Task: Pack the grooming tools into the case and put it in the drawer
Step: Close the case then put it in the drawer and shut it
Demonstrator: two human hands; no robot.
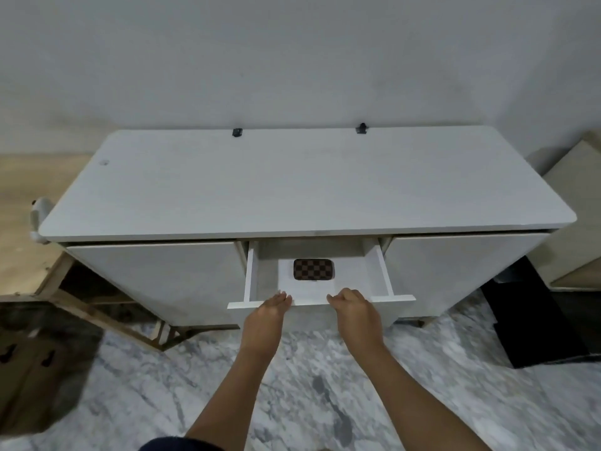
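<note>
Brown checkered case [313, 269] lies in drawer [385, 281]; both hands' grip on its front

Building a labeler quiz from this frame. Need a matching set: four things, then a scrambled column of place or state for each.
Things:
1. checkered case
2. middle drawer
3. left hand
4. black block

Place or state:
A. pulled open
B. on the floor, right of the cabinet
C. lying closed inside the drawer
D. at the drawer front, left of the right hand

Pairs: 1-C, 2-A, 3-D, 4-B
</note>
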